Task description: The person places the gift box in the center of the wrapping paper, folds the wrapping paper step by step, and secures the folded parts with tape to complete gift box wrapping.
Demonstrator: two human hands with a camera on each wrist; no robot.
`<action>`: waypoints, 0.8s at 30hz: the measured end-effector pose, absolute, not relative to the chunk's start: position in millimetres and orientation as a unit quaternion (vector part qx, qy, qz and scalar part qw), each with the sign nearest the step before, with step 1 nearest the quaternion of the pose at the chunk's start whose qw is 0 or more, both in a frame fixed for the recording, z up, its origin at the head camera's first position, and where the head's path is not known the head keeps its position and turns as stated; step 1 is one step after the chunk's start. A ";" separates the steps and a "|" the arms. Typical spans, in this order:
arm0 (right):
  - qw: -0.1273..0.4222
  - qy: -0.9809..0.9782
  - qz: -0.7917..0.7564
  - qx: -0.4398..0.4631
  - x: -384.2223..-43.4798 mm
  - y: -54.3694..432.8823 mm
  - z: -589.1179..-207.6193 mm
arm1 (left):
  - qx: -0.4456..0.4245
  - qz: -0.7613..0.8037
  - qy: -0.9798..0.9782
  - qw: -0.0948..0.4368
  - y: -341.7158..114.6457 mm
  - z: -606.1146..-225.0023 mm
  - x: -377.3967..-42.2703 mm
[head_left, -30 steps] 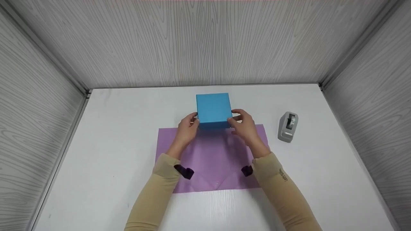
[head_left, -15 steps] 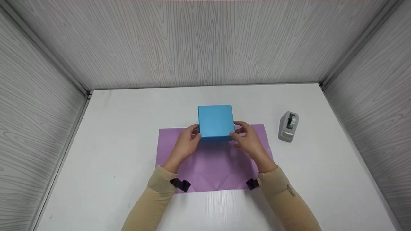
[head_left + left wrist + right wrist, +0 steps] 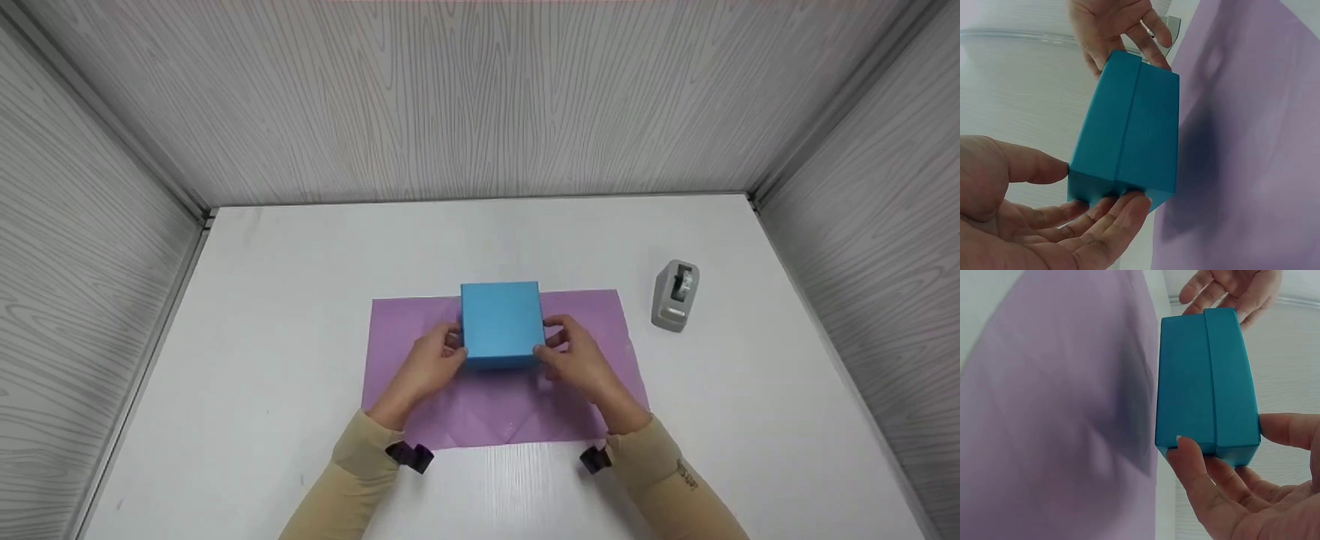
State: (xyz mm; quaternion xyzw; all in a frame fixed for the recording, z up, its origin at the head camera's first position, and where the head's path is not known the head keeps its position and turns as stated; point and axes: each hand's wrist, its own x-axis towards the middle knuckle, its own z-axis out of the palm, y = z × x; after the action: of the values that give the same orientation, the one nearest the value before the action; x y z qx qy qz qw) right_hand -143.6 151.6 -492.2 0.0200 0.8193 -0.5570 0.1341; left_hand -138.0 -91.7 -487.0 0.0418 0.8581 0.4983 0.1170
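Observation:
Between both hands is a blue lidded box (image 3: 501, 321), its lid seam showing along the side in both wrist views. My left hand (image 3: 431, 363) grips its left side, thumb at the near corner and fingers along the side wall. On the opposite side my right hand (image 3: 577, 361) holds it the same way, thumb at the near right corner. The box is held over a sheet of purple paper (image 3: 405, 330) and casts a shadow on it, with a gap between box and paper in the wrist views. Fold creases mark the paper's near part.
A grey tape dispenser (image 3: 675, 296) stands on the white table (image 3: 262, 337) to the right of the paper. Pale wood-grain panels (image 3: 480, 97) rise at the back and on both sides.
Both hands have brought the box nearer to the person, from beyond the paper's far edge to over its middle. The paper and tape dispenser have stayed in place.

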 end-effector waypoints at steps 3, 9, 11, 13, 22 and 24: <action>0.139 0.823 -0.550 0.024 -138.8 151.4 -497.9 | 0.041 0.497 0.858 0.127 -93.4 -491.6 -134.1; 0.151 0.818 -0.555 0.021 -132.6 151.7 -508.6 | 0.035 0.499 0.854 0.143 -95.1 -503.5 -128.8; 0.153 0.816 -0.557 0.020 -131.5 151.9 -510.3 | 0.036 0.501 0.853 0.143 -95.4 -506.5 -128.0; 0.154 0.820 -0.552 0.017 -131.2 152.3 -511.3 | 0.035 0.504 0.851 0.142 -95.6 -508.7 -127.5; 0.153 0.828 -0.540 0.018 -140.6 155.7 -510.1 | 0.016 0.508 0.850 0.136 -95.5 -513.5 -133.5; 0.153 0.827 -0.540 0.023 -144.9 155.1 -510.4 | 0.016 0.509 0.851 0.128 -94.2 -515.4 -138.3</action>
State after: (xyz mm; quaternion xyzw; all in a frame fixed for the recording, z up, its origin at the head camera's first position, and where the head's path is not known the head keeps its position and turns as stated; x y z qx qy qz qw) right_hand -144.9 155.1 -510.4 0.0232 0.8273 -0.5400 0.1533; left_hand -138.3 -94.2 -515.4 0.0161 0.8509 0.5091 0.1282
